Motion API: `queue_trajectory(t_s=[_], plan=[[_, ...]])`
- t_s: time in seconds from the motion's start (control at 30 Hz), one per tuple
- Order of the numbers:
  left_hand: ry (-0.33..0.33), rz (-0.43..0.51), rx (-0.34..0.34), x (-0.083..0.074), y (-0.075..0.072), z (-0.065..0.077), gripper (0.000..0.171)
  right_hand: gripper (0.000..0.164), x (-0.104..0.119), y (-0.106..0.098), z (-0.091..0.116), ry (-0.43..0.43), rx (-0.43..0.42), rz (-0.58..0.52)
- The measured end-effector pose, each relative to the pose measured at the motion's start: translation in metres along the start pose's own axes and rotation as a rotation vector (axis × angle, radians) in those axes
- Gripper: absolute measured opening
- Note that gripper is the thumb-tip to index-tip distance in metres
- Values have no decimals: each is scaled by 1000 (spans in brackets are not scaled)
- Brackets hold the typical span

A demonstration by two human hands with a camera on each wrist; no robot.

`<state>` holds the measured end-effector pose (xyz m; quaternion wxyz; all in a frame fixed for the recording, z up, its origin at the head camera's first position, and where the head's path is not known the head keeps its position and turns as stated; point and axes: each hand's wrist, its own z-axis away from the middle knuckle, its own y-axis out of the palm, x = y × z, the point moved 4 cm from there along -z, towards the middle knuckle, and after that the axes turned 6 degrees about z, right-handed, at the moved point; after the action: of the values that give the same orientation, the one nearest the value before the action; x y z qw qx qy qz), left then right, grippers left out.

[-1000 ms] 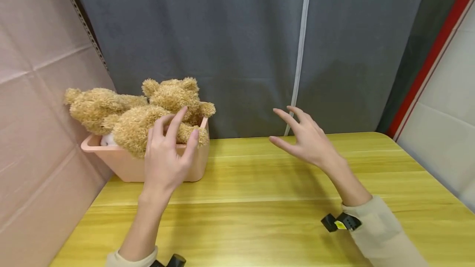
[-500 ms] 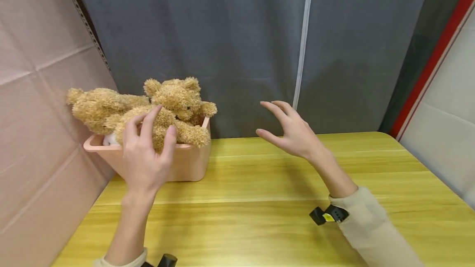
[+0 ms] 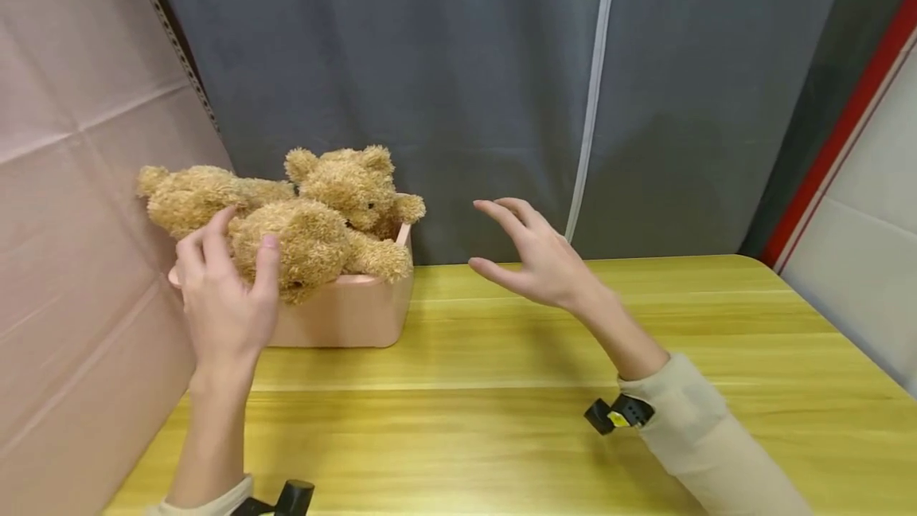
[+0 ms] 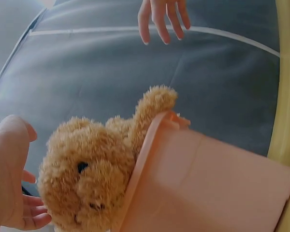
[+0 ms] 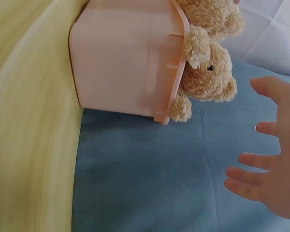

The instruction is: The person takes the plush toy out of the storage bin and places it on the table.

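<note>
Two fluffy tan teddy bears lie heaped in a pink plastic bin [image 3: 344,317] at the left of the table. One teddy bear [image 3: 347,185] shows its head and an outstretched arm over the bin's right rim; the other teddy bear [image 3: 189,201] hangs over the left side. My left hand [image 3: 225,301] is in front of the bin's left part, fingers spread and loosely bent, overlapping the bears in the head view. In the left wrist view its fingertips are right beside a bear's head [image 4: 87,174]. My right hand [image 3: 533,257] hovers right of the bin, fingers apart, holding nothing.
The bin stands on a yellow wood-grain table [image 3: 501,420] close to a pink cloth wall [image 3: 79,261] on the left. A dark grey curtain [image 3: 430,62] with a white strip hangs behind. A white panel with a red edge [image 3: 852,118] borders the right side.
My left hand has moved left across the front of the bin. The right hand has also drifted left, nearer the bin. Bears and bin keep their places as the view shifts slightly.
</note>
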<state>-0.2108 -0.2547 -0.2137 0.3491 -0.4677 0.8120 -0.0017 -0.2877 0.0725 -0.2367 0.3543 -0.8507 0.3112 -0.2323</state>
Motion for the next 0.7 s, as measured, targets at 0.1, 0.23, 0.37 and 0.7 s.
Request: queue_trajectory(t_s=[0.1, 0.23, 0.37, 0.7], plan=[[-94, -17, 42, 15, -1, -3, 58, 69, 5, 2, -3, -23, -7, 1], [-218, -26, 87, 33, -6, -5, 60, 69, 13, 4, -9, -56, -10, 3], [-277, -27, 85, 47, -11, -7, 60, 68, 19, 6, -14, -85, -16, 0], [-408, -86, 101, 88, -15, -14, 64, 67, 27, 13, -27, -118, -28, -81]])
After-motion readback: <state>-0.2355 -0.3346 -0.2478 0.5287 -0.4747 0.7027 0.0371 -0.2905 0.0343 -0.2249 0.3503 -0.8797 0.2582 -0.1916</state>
